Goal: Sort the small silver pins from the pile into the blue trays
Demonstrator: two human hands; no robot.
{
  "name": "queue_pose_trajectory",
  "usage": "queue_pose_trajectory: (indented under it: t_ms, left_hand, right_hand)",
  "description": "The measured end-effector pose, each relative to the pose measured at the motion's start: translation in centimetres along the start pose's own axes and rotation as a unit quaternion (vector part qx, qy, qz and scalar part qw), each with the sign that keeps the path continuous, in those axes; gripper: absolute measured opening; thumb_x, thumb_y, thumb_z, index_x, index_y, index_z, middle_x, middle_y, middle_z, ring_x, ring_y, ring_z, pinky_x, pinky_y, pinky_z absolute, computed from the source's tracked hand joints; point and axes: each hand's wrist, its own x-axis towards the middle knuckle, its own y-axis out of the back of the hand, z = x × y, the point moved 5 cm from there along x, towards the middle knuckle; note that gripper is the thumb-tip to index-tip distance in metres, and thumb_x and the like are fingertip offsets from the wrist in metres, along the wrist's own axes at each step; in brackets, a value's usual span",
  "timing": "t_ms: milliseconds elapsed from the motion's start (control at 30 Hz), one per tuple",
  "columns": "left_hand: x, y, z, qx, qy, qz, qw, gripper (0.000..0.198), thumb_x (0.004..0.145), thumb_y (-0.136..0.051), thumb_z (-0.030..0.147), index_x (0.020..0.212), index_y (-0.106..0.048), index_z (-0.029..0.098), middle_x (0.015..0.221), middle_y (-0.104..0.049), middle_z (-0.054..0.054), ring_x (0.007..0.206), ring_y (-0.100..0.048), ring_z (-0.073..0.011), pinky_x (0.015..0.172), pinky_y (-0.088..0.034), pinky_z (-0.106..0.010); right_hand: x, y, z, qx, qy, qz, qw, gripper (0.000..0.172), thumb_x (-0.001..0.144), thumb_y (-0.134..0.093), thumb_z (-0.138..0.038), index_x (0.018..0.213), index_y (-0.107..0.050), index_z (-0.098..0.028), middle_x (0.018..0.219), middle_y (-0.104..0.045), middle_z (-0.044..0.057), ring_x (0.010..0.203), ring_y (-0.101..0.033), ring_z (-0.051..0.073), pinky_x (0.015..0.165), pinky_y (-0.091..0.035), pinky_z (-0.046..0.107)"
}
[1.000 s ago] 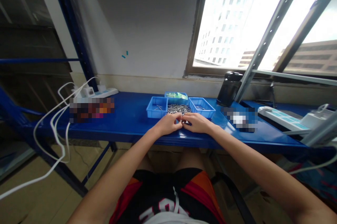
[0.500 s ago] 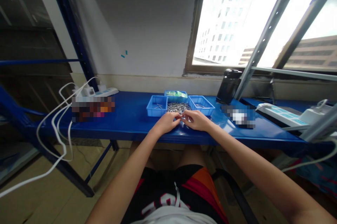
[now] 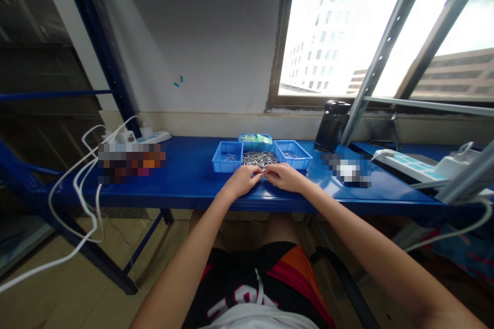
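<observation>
My left hand (image 3: 247, 179) and my right hand (image 3: 283, 176) meet fingertip to fingertip at the near side of a heap of small metal pieces (image 3: 259, 157), which look like screws. Both hands are closed in a pinch; whatever lies between the fingertips is too small to make out. Left of the heap is a blue bin (image 3: 227, 165) with a few metal pieces in it. To the right sits a second blue bin (image 3: 294, 162), also with a few pieces. Behind the heap, a third blue bin (image 3: 241, 136) holds green-tinted plastic packets (image 3: 256, 138).
All this stands on a blue table (image 3: 185, 174). A black bottle-like container (image 3: 331, 128) is at the back right, beside a metal post. Power strips (image 3: 409, 166) lie far right and far left, with white cables (image 3: 79, 185) hanging at the left. Blurred-out items flank the bins.
The whole view has shifted slightly to the left. My hands stay pinched together at the heap, with only small finger movement.
</observation>
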Motion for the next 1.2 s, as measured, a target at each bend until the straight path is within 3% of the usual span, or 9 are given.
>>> queue_pose_trajectory:
  t_ms: [333,500,900,1200]
  left_hand:
    - [0.2,-0.6,-1.2,-0.042,-0.009,0.001,0.999,0.022,0.083,-0.047,0.023,0.089,-0.067,0.016,0.088,-0.07,-0.004,0.081,-0.063,-0.0167,0.074,-0.044,-0.024]
    - [0.1,-0.3,-1.1,-0.023,-0.01,0.02,0.999,0.024,0.083,-0.048,0.03,0.084,-0.068,0.017,0.081,-0.069,-0.003,0.074,-0.062,-0.0163,0.07,-0.044,-0.025]
    - [0.2,-0.1,-1.3,-0.018,0.037,0.045,0.998,0.017,0.079,-0.051,0.025,0.08,-0.064,0.015,0.078,-0.068,-0.004,0.072,-0.061,-0.0166,0.066,-0.044,-0.024]
    - [0.0,0.0,-0.5,-0.041,-0.001,0.039,0.998,0.013,0.08,-0.051,0.025,0.083,-0.061,0.016,0.079,-0.066,-0.002,0.071,-0.059,-0.0142,0.068,-0.044,-0.023]
  right_hand:
    - [0.0,-0.1,0.0,-0.015,-0.013,-0.01,1.0,0.015,0.084,-0.047,-0.023,0.086,-0.061,-0.017,0.068,-0.062,0.003,0.061,-0.056,0.013,0.058,-0.037,0.021]
    - [0.0,0.0,-0.1,-0.023,-0.014,-0.018,0.999,0.016,0.085,-0.046,-0.023,0.08,-0.06,-0.017,0.065,-0.062,0.003,0.059,-0.056,0.013,0.057,-0.036,0.021]
    - [-0.1,0.3,0.2,-0.029,-0.053,0.002,0.998,0.014,0.085,-0.048,-0.025,0.087,-0.059,-0.017,0.063,-0.062,0.001,0.056,-0.056,0.012,0.055,-0.035,0.02]
    - [-0.1,-0.1,0.2,-0.027,-0.02,-0.023,0.999,0.018,0.086,-0.046,-0.024,0.089,-0.063,-0.017,0.068,-0.064,0.003,0.06,-0.057,0.013,0.059,-0.037,0.021]
